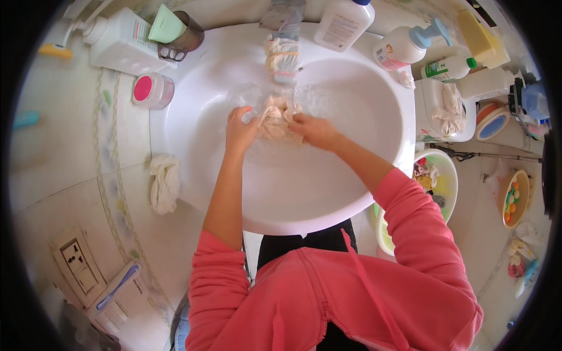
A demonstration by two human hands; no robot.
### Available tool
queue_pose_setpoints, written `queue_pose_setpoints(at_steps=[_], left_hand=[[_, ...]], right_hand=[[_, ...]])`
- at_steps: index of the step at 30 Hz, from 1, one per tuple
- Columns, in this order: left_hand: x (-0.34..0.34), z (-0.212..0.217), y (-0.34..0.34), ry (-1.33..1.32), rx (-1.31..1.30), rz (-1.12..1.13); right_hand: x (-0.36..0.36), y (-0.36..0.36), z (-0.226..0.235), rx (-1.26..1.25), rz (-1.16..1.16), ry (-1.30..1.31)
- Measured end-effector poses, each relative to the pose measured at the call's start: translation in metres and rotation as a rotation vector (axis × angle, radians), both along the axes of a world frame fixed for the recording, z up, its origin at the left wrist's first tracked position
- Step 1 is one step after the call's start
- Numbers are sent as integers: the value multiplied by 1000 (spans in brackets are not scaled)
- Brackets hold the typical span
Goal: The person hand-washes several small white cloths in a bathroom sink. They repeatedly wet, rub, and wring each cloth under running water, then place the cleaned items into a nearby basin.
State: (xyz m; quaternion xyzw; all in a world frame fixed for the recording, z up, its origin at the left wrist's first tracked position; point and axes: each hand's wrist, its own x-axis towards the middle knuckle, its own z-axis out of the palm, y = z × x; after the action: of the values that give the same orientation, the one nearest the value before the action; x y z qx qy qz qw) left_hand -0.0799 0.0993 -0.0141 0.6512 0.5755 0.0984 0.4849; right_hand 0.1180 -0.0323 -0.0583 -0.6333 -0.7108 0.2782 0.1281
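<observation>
Both hands meet in the middle of a white round sink, under the tap. My left hand and my right hand grip a wet cream-coloured cloth bunched between them, with water running over it. A rag is wrapped around the tap spout. My pink sleeves are pushed up the forearms.
A crumpled white cloth lies on the tiled counter left of the sink. A pink-lidded jar, a cup with a green item and several pump bottles stand around the rim. A green basin sits on the floor at right.
</observation>
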Motion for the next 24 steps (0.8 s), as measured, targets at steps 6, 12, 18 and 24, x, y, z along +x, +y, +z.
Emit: queue_pose_setpoints(at_steps=[6, 12, 18, 24], left_hand=[[14, 7, 5, -317, -160, -52], [60, 4, -14, -603, -681, -89], [76, 26, -47, -993, -1369, -218], [72, 33, -67, -1162, -1289, -2]], right_hand=[[19, 23, 107, -19, -43, 160], [43, 41, 212, -120, 155, 478], [82, 39, 189, -6, -332, 392], [22, -20, 139, 449, -333, 83]])
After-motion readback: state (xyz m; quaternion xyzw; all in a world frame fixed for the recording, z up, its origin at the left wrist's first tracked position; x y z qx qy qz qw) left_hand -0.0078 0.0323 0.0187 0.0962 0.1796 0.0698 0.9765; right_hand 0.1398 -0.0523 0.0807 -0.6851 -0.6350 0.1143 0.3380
